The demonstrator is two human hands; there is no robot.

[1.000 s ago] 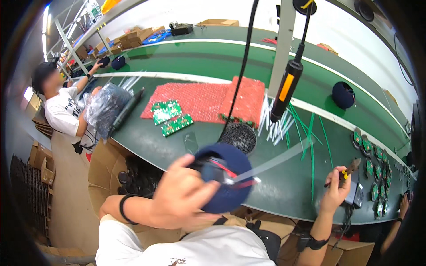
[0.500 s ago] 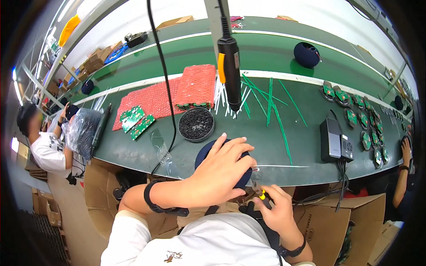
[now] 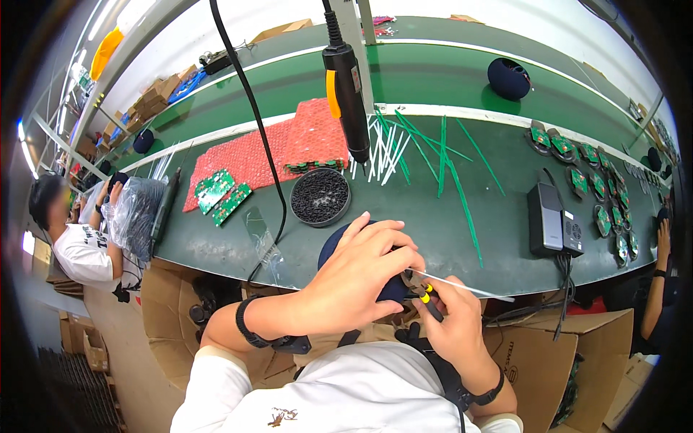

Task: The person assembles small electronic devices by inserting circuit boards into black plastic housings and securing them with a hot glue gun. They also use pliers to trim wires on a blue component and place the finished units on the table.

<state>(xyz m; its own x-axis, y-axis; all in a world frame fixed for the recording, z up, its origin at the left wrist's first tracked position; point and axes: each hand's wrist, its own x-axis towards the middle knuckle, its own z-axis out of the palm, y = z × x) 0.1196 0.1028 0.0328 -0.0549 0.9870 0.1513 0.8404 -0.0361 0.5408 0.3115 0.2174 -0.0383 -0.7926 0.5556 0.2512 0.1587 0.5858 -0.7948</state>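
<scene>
My left hand (image 3: 361,270) lies over a dark blue, ball-shaped housing (image 3: 330,245) at the table's near edge and grips it from above, hiding most of it. In my right hand (image 3: 456,325) is a pair of cutting pliers (image 3: 433,309) with black and yellow handles. Their jaws are at the right side of the housing, close to my left fingertips. A thin white strip (image 3: 473,289), like a cable tie, runs from there past my right fingers, slanting down to the right. Whether the jaws bite on it I cannot tell.
A black electric screwdriver (image 3: 346,101) hangs over the table. Around lie a tub of black screws (image 3: 320,198), green circuit boards (image 3: 215,190), red bubble wrap (image 3: 242,155), green strips (image 3: 462,206) and a black power unit (image 3: 554,220). Cardboard boxes (image 3: 538,364) stand below. People work at both sides.
The white strip has swung from nearly level to slanting down rightward. My right hand and the pliers have shifted slightly up; my left hand stays on the housing. The whole view has turned a little.
</scene>
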